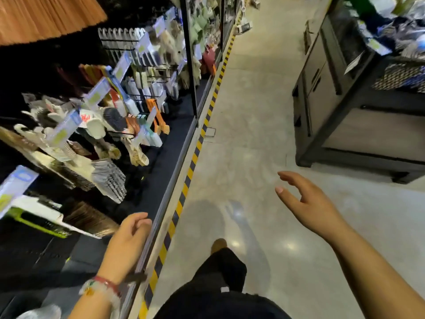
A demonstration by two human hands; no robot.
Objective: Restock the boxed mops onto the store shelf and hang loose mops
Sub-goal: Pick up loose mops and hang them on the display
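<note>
Both hands hold nothing. Near and left, the left hand (128, 238) hangs with fingers loosely curled beside the metal front edge of the store shelf (170, 180), whether touching it I cannot tell; a red and pale beaded bracelet (101, 287) circles that wrist. To the right, the right hand (308, 203) is raised over the pale floor (253, 111), fingers spread and relaxed. On the shelf's hooks at left hang brushes (110, 178) and price tags (96, 95); no boxed or loose mop can be made out among the blurred goods. Yellow-and-black striped tape (193, 157) runs along the shelf base. A dark display unit (333, 100) stands far right. A dark trouser leg (220, 268) and shoe show below.
</note>
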